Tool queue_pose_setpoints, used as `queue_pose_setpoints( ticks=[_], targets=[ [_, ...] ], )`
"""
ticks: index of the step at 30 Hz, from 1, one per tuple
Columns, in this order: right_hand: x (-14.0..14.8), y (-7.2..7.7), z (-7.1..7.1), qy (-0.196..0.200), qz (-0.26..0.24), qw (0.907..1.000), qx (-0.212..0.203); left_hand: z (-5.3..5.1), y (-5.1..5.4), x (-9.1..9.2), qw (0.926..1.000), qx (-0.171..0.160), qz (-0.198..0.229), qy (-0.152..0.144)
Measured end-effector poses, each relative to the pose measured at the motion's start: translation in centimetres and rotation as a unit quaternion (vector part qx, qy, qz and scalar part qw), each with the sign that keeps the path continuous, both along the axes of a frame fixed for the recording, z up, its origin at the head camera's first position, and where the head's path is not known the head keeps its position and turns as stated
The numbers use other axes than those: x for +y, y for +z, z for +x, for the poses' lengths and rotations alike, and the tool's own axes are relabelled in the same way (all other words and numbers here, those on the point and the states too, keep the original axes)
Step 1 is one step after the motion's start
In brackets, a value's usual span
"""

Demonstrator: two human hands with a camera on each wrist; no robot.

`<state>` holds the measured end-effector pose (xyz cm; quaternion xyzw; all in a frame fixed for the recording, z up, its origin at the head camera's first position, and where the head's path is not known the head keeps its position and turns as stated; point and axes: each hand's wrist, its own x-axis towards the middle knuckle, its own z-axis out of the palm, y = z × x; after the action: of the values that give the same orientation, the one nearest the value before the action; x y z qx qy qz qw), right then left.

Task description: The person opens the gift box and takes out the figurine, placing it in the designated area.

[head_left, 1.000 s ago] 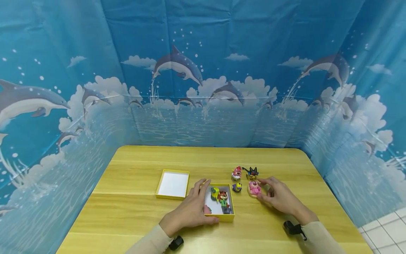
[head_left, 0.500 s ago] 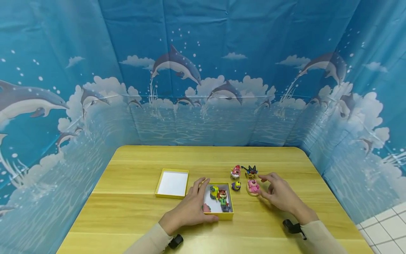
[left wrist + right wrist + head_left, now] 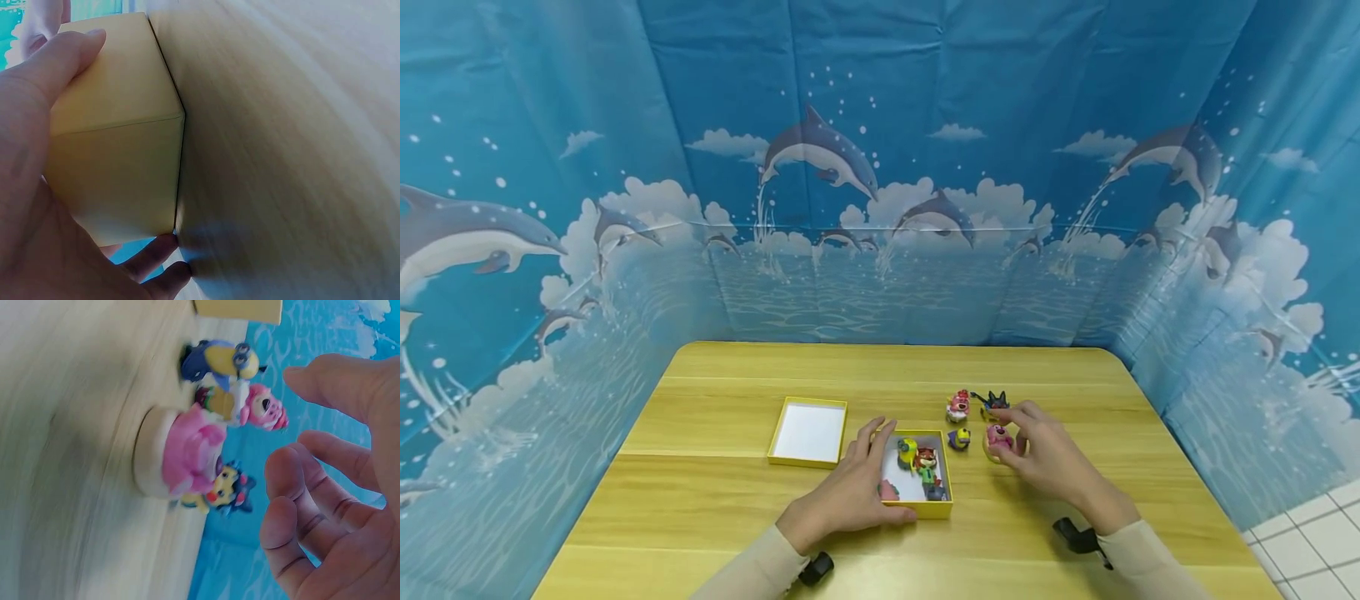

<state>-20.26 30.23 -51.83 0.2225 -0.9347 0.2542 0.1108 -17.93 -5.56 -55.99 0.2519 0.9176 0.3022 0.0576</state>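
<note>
My left hand (image 3: 842,502) holds the yellow box (image 3: 934,510) by its side, thumb along the front wall and fingers toward the back; the left wrist view shows the thumb flat on the box wall (image 3: 119,81). Inside lie a yellow minion figurine (image 3: 907,452), a fox figurine (image 3: 927,467) in green and a partly hidden pink piece (image 3: 889,491). Over a pink bear figurine (image 3: 997,437) on a round cream base hovers my right hand (image 3: 1051,454). Its fingers are loosely bent and apart from the bear figurine (image 3: 187,453) in the right wrist view.
Close by stand a purple-and-yellow minion figurine (image 3: 959,439), a red-topped bear figurine (image 3: 958,406) and a black-eared yellow figurine (image 3: 996,405). A white-lined box lid (image 3: 808,432) lies left of the box on the wooden table (image 3: 700,500). A dolphin-print curtain surrounds the table.
My right hand has shifted up and left, from beside the pink bear figurine to over it. The left hand stays on the box, and the figurines have not moved.
</note>
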Motion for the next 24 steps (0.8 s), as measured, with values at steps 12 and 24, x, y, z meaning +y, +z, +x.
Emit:
queue_pose_setpoints(
  ticks=[12,24],
  targets=[
    [-2.5,0.8,0.6,0.038,-0.003,0.9989,0.028,0.0,0.0,0.0,1.0,0.003,-0.004,0.002],
    [-5.0,1.4,0.9,0.064,0.005,0.9971,0.039,0.1,0.2,0.1,1.0,-0.001,-0.004,0.002]
  ],
)
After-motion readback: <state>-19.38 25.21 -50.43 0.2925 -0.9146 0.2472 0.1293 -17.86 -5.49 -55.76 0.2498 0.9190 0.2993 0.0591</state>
